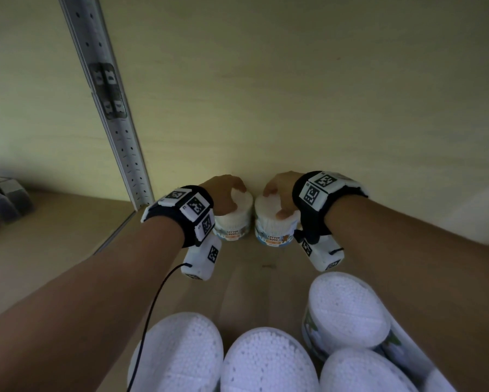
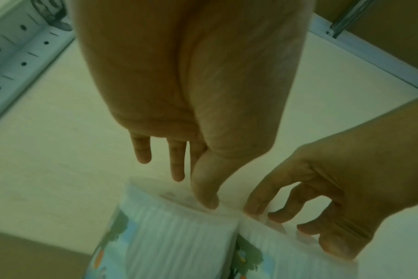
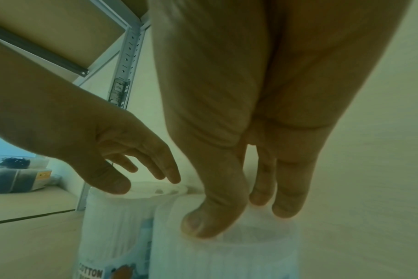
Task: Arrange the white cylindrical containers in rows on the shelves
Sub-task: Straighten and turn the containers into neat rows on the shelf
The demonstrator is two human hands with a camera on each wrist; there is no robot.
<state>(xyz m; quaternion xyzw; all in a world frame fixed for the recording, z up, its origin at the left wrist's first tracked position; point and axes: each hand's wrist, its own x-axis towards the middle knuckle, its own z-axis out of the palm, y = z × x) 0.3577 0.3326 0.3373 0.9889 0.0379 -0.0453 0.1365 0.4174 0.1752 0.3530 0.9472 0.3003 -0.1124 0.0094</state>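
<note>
Two tubs of cotton buds are seen upright at the back of the shelf (image 1: 246, 267), side by side and touching or nearly so, close to the rear wall (image 1: 294, 94). The left tub (image 1: 233, 219) is covered from above by the left hand (image 1: 223, 193); in the wrist views the thumb is laid on the lid rim while the fingers (image 2: 177, 164) are extended, relaxed and clear of the tub, so nothing is gripped. The right tub (image 1: 274, 224) is topped by the right hand (image 1: 280, 193); thumb and fingertips (image 3: 289, 203) are set down on the lid, fingers mostly straight, and whether a true grip is closed round the rim cannot be told. Both labels are turned to the front. Four more tubs (image 1: 268, 360) are seen in the near foreground, lids up, one (image 1: 347, 309) raised above the others. A perforated upright (image 1: 107, 108) is noted at the left, with dark blurred items (image 1: 3, 202) on the neighbouring shelf beyond it. Marker-covered bands are worn on both wrists; a black cable (image 1: 152, 306) is trailed from the left one.
</note>
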